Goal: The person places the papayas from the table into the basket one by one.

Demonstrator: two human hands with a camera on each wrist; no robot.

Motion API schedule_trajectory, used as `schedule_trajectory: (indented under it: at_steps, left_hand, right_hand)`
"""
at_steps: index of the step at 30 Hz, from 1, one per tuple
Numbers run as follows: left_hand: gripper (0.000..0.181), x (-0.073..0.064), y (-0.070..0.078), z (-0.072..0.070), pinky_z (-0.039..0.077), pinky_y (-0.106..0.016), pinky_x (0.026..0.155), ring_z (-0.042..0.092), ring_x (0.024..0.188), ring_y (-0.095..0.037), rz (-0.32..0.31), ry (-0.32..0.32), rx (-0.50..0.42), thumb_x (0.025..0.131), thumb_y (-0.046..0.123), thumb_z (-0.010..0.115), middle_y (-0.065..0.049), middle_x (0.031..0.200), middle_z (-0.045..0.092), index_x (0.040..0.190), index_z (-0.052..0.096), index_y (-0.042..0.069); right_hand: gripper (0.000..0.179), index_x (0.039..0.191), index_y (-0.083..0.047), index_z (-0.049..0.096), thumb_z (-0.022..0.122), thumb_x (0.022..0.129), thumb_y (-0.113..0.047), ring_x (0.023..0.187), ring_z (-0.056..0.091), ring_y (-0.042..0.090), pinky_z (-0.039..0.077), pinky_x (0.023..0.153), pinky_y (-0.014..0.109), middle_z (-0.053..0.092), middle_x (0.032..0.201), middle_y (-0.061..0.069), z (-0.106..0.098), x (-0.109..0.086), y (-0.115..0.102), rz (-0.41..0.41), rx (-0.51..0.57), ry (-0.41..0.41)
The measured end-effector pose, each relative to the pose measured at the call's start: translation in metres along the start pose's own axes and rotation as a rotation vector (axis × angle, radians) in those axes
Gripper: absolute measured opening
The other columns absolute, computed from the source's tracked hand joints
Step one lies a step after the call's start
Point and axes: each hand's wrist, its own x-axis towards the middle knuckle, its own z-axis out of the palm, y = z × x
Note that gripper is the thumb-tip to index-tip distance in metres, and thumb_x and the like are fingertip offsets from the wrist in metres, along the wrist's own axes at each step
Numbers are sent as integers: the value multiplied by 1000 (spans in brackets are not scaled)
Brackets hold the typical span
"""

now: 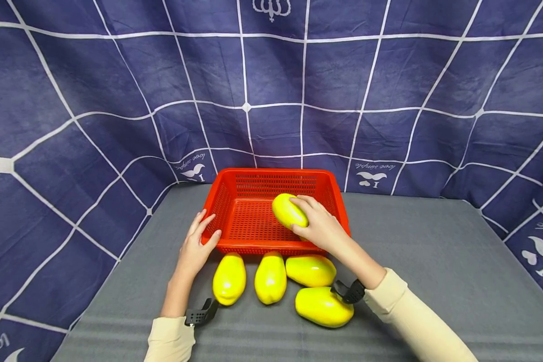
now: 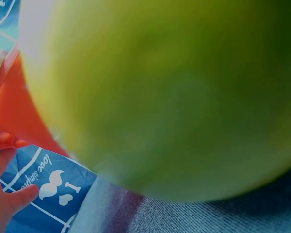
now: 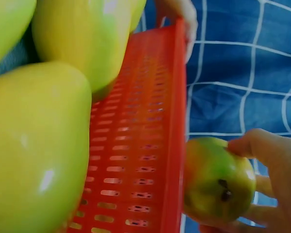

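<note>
My right hand (image 1: 319,226) grips a yellow papaya (image 1: 289,210) over the red plastic basket (image 1: 253,247), fingers on top and thumb low on its near side. In the right wrist view the held papaya (image 3: 218,182) turns its greenish end with a dark stem spot to the camera. My left hand (image 1: 194,249) rests at the basket's left front corner, fingers spread over the rim. Just right of that hand lies a papaya (image 1: 229,279), which fills most of the left wrist view. A bit of yellow shows inside the basket below my right hand.
More papayas lie before the basket: one in the middle (image 1: 270,278), one sideways (image 1: 310,270), and one (image 1: 324,307) under my right wrist. All rest on a grey cloth surface (image 1: 416,251). A blue checked curtain (image 1: 271,75) hangs close behind the basket.
</note>
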Motion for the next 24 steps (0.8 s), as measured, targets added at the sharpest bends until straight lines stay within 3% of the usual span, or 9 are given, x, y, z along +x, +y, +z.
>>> schedule_trajectory:
  at_steps: [5, 13, 17, 24]
  left_hand:
    - [51, 0, 0, -1, 25, -63, 101, 18, 140, -25, -4, -5, 0, 86, 35, 57, -1, 149, 26, 132, 47, 18]
    - [51, 0, 0, 0, 25, -63, 102, 18, 140, -25, -8, -9, -2, 86, 35, 58, -1, 150, 26, 133, 47, 18]
    - [51, 0, 0, 0, 25, -63, 102, 18, 140, -25, -8, -10, -8, 86, 35, 58, -1, 150, 26, 133, 46, 18]
    - [52, -1, 1, -1, 25, -63, 102, 18, 140, -25, -10, -9, -14, 86, 38, 57, -1, 149, 26, 133, 46, 18]
  right_hand:
    - [58, 135, -21, 43, 60, 80, -30, 114, 48, 24, 47, 78, 48, 44, 133, 4, 11, 17, 1, 16, -48, -162]
    - [49, 124, -20, 52, 67, 79, -29, 105, 53, 23, 47, 79, 43, 49, 122, 6, 27, 25, 9, 12, -49, -282]
    - [40, 116, -19, 54, 67, 80, -31, 98, 52, 20, 45, 82, 39, 51, 115, 5, 29, 25, 12, 8, 14, -357]
    - [40, 122, -13, 54, 57, 87, -33, 115, 48, 25, 39, 99, 44, 50, 128, 11, 19, 22, 18, -22, 152, -414]
